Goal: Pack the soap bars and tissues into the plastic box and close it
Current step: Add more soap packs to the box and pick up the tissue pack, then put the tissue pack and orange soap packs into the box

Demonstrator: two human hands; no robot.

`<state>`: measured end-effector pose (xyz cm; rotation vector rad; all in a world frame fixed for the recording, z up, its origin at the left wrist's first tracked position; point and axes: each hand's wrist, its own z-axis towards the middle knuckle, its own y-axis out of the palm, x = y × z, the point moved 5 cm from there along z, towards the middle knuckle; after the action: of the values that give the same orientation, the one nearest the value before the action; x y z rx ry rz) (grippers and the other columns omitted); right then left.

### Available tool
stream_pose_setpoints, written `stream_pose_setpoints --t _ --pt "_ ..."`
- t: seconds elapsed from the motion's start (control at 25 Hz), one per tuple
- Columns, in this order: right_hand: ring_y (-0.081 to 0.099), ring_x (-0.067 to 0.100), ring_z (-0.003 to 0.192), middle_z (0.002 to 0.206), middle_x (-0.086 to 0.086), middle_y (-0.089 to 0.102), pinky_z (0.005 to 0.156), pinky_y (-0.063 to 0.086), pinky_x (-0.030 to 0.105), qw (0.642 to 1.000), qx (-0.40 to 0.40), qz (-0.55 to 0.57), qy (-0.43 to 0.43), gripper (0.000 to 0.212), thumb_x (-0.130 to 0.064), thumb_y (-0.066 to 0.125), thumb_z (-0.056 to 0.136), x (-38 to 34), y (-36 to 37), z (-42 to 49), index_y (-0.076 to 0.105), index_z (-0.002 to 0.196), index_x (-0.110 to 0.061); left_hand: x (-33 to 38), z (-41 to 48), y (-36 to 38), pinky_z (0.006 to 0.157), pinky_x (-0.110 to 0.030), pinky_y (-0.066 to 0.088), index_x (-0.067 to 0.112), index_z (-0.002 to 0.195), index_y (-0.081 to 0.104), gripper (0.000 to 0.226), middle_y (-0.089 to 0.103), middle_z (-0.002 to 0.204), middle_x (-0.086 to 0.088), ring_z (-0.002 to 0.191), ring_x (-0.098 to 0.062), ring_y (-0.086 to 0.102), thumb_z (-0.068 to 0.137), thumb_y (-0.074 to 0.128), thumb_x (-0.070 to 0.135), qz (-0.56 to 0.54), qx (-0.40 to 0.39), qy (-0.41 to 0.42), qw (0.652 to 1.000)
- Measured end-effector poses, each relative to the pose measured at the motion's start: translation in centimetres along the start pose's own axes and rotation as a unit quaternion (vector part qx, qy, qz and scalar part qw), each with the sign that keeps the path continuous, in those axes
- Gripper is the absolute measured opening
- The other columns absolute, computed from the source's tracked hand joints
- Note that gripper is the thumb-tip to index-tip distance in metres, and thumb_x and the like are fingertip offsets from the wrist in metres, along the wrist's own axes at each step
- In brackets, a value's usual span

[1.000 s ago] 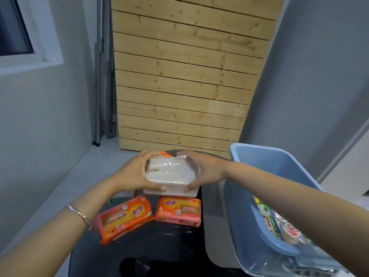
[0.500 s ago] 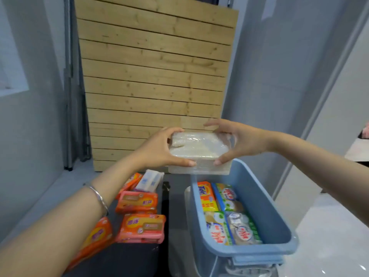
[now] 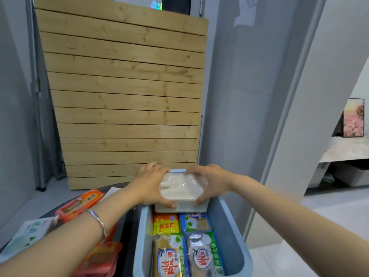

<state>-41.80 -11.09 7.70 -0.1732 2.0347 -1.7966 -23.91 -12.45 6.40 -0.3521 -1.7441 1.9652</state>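
A white tissue pack in clear wrap is held at the far end of the blue plastic box, low between its walls. My left hand grips its left side and my right hand grips its right side. Inside the box lie a yellow-orange soap bar, a green-and-white bar and two larger wrapped bars nearer me. Orange soap bars lie on the dark table to the left of the box. No lid is in view.
A pale green and white packet lies at the table's left edge. A wooden slatted panel leans against the wall behind. A grey pillar stands to the right of the box.
Both hands carried the tissue pack from above the table rightward over the box, then lowered it into the box's far end.
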Motion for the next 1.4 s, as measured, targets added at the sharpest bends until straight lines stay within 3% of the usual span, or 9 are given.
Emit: stream_pose_setpoints --t 0.08,0.24,0.4,0.56,0.72,0.96,1.12,1.28,1.4 --pt "0.048 0.022 0.112 0.116 0.001 0.060 0.102 0.028 0.031 0.999 -0.002 -0.033 -0.002 0.084 -0.050 0.080 0.060 0.4 1.5 0.3 0.039 0.131 -0.034 0.2 0.4 0.8 0.104 -0.030 0.024 0.023 0.130 0.045 0.099 0.047 0.131 -0.001 0.126 -0.021 0.030 0.047 0.074 0.069 0.040 -0.037 -0.001 0.999" --pt "0.048 0.019 0.120 0.122 -0.002 0.060 0.116 0.009 0.040 0.997 0.012 -0.072 -0.001 0.082 -0.057 0.077 0.060 0.6 2.6 0.2 0.044 0.131 -0.031 0.2 0.8 1.7 0.110 -0.036 0.018 0.024 0.131 0.045 0.095 0.042 0.138 -0.005 0.137 -0.026 0.018 0.052 0.071 0.070 0.094 -0.107 -0.016 0.990" --pt "0.047 0.019 0.124 0.129 -0.002 0.057 0.115 0.014 0.041 0.991 0.040 -0.129 0.011 0.084 -0.060 0.074 0.062 0.0 2.3 -0.2 0.044 0.133 -0.027 0.5 0.6 1.2 0.102 -0.032 0.024 0.025 0.130 0.042 0.096 0.037 0.121 -0.002 0.119 -0.023 0.031 0.050 0.071 0.070 0.114 -0.050 -0.009 0.992" --pt "0.045 0.019 0.125 0.132 0.000 0.053 0.111 0.022 0.035 0.989 0.069 -0.131 0.027 0.079 -0.058 0.073 0.066 -1.1 1.9 -1.6 0.045 0.133 -0.026 0.0 -0.8 0.7 0.108 -0.036 0.025 0.026 0.140 0.029 0.100 0.033 0.134 -0.002 0.130 -0.022 0.028 0.059 0.072 0.064 -0.032 -0.021 -0.034 0.999" --pt "0.050 0.016 0.121 0.131 -0.005 0.057 0.106 0.033 0.031 0.994 0.101 -0.039 -0.020 0.049 -0.047 0.065 0.081 -3.6 0.6 -3.4 0.056 0.124 -0.027 -3.3 -4.6 0.3 0.115 -0.037 0.026 0.025 0.143 0.028 0.089 0.029 0.142 0.000 0.137 -0.018 0.027 0.071 0.067 0.059 -0.228 0.009 -0.077 0.970" --pt "0.051 0.015 0.119 0.128 -0.002 0.059 0.098 0.036 0.024 0.982 0.159 0.061 -0.087 0.038 -0.040 0.063 0.087 -12.8 -0.4 -3.3 0.059 0.120 -0.022 -11.6 -13.3 0.2 0.114 -0.036 0.026 0.020 0.143 0.030 0.080 0.034 0.141 -0.006 0.135 -0.024 0.031 0.078 0.063 0.054 -0.184 0.003 -0.154 0.971" --pt "0.052 0.019 0.122 0.133 0.006 0.056 0.102 0.037 0.026 0.988 0.070 0.110 -0.087 0.052 -0.034 0.068 0.084 -19.7 3.3 -0.4 0.053 0.130 -0.013 -17.4 -19.4 1.6 0.114 -0.041 0.025 0.021 0.145 0.030 0.080 0.034 0.144 -0.009 0.138 -0.026 0.028 0.079 0.060 0.056 -0.168 -0.048 -0.210 0.962" --pt "0.044 0.024 0.130 0.146 0.007 0.044 0.108 0.036 0.033 0.984 -0.172 -0.006 -0.034 0.066 -0.044 0.061 0.086 -23.0 10.5 2.8 0.039 0.141 -0.015 -20.8 -24.3 3.9 0.099 -0.034 0.041 0.015 0.117 0.055 0.056 0.047 0.126 -0.010 0.118 -0.025 0.047 0.079 0.060 0.057 -0.118 -0.089 -0.270 0.951" --pt "0.043 0.027 0.131 0.149 0.007 0.039 0.108 0.037 0.039 0.977 -0.212 -0.003 0.004 0.073 -0.047 0.059 0.085 -24.2 14.0 4.3 0.031 0.145 -0.016 -21.6 -26.5 5.5 0.094 -0.032 0.044 0.017 0.118 0.050 0.058 0.051 0.126 -0.009 0.112 -0.023 0.052 0.076 0.063 0.055 -0.124 -0.114 -0.277 0.946"
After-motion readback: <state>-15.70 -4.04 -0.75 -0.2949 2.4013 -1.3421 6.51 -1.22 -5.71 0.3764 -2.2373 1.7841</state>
